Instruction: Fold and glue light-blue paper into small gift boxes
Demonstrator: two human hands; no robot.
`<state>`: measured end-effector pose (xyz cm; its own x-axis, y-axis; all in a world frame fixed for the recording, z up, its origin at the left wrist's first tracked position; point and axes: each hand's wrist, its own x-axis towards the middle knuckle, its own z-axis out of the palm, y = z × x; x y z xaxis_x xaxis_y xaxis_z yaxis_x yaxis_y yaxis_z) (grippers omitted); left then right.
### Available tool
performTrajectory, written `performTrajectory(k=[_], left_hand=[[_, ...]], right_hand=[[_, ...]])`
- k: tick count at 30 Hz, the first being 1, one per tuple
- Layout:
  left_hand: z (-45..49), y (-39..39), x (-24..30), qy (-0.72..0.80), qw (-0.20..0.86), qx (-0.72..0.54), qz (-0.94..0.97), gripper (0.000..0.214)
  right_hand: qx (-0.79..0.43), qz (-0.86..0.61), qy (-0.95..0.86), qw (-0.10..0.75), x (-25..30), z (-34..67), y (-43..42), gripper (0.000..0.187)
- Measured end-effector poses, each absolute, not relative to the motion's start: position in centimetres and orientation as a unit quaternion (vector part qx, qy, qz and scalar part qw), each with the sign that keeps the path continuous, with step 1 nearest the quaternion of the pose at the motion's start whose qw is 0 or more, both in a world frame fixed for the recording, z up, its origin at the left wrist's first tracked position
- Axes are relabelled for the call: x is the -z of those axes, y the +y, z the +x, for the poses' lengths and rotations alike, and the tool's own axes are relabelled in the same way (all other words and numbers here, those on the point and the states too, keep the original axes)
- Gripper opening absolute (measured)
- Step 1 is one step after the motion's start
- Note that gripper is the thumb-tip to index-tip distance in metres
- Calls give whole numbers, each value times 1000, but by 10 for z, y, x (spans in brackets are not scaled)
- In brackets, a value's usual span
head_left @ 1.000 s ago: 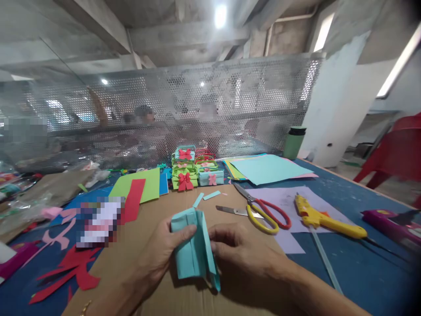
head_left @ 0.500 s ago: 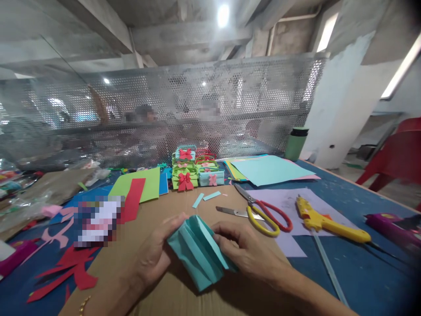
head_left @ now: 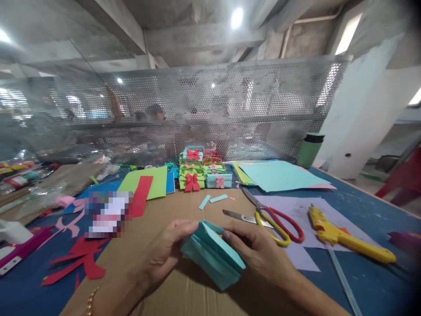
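Note:
Between my two hands is a folded light-blue paper box [head_left: 213,256], tilted over a sheet of brown cardboard [head_left: 158,298]. My left hand [head_left: 167,245] grips its left end, thumb along the upper edge. On the right side, my right hand [head_left: 256,245] pinches the upper edge with thumb and fingers; some fingertips are hidden behind the paper. Two small light-blue paper strips [head_left: 219,198] lie on the cardboard beyond the box. Scissors with red and yellow handles [head_left: 279,226] rest to the right, close to my right hand.
Small paper baskets with bows [head_left: 192,180] stand at the back. Right of the scissors lies a yellow glue gun [head_left: 332,232] with a glue stick. Coloured sheets [head_left: 283,173] and a green bottle [head_left: 309,151] are back right. Red paper scraps [head_left: 88,259] lie left. A perforated metal screen [head_left: 197,105] runs behind.
The view has swung slightly left. The paper box has been tilted and turned, so its long upper edge faces me more. Both hands keep their hold on it.

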<state>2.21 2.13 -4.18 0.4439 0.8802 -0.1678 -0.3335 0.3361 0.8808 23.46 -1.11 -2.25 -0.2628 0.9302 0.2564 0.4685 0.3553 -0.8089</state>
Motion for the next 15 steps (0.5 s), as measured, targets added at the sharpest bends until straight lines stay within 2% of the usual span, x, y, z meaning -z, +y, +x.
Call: performTrajectory(k=[3, 9, 15], left_hand=[[23, 21, 41, 338, 751, -410, 393, 36], [21, 18, 38, 351, 753, -398, 389, 34], [21, 15, 37, 313, 769, -344, 439, 29]], right_hand=[[-311, -481, -727, 378, 23, 234, -11, 37], [-406, -464, -689, 382, 28, 236, -7, 28], [-386, -466, -683, 408, 30, 232, -5, 27]])
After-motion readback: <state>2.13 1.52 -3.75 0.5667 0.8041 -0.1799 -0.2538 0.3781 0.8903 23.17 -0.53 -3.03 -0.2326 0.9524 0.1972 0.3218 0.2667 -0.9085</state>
